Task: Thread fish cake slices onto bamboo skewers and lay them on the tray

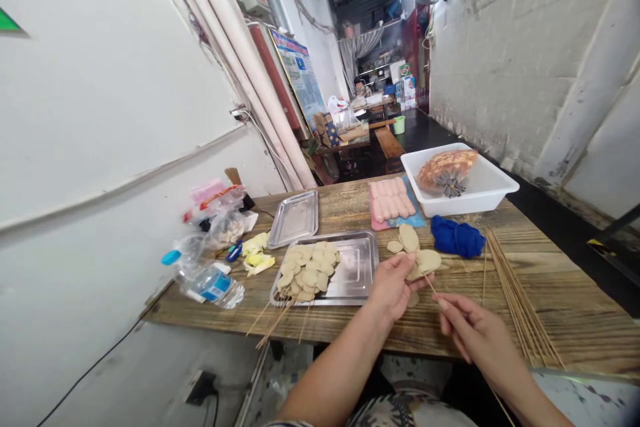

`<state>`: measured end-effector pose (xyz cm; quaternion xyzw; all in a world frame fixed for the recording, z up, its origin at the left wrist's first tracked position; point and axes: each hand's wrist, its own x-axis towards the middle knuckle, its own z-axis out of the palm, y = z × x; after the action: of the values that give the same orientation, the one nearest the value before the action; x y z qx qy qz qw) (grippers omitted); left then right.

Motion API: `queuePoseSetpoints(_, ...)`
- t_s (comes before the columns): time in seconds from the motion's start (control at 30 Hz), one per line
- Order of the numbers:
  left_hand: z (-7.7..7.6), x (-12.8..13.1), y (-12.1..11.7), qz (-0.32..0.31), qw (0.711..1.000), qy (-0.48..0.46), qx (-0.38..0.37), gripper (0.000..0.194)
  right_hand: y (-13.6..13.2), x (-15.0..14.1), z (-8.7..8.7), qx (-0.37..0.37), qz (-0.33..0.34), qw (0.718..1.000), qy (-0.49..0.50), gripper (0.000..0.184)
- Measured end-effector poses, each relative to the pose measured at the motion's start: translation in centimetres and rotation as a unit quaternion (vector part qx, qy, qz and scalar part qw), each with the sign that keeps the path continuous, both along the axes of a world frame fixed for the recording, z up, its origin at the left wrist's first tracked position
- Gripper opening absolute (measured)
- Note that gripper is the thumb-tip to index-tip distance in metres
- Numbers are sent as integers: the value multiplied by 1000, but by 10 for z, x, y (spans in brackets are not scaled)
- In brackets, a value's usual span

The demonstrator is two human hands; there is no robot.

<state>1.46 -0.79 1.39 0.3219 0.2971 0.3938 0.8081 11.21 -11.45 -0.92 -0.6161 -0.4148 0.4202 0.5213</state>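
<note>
Over the front of the wooden table, my left hand (397,283) pinches a thin, oval beige slice (429,260), which looks like a food slice. My right hand (470,327) is closed on a long bamboo skewer (431,285), whose tip is at that slice; whether it has pierced it I cannot tell. Just beyond my left hand are more beige slices (409,237). To the left, a metal tray (357,273) carries a heap of skewered slices (307,270), their sticks jutting over the table's front edge. Bare bamboo skewers (517,307) lie to the right of my right hand.
Behind my hands are packed pink sausages (393,200), a blue cloth (457,237) and a white plastic tub (480,197) with a package inside. A second metal tray (295,217), yellow wrappers (257,253) and a water bottle (217,285) occupy the left. One person (361,88) sits far back.
</note>
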Motion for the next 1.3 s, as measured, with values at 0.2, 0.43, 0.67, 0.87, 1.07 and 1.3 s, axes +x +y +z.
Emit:
queuePoseSetpoints(0.2,1,-1,5,32,999,24,-9,26,-19,0,-12,34,-7,995,-92,35)
queuePoseSetpoints(0.43,3,3,1,6,999,46,-15,31,-20,3,-12,36,-19,990,-136,37)
queuePoseSetpoints(0.67,-4,11,-18,-36,998,50,-9,34,-11,8,-10,25,-32,988,-148,36)
queuePoseSetpoints(0.87,-11,18,-28,-19,998,46,-36,34,-17,14,-10,1,-24,992,-121,38)
queuePoseSetpoints(1.07,-8,13,-17,-3,998,37,-48,33,-41,16,-26,2,-37,994,-102,33)
queuePoseSetpoints(1.3,-23,27,-45,-87,993,58,-64,38,-50,28,-39,-16,-46,994,-95,37)
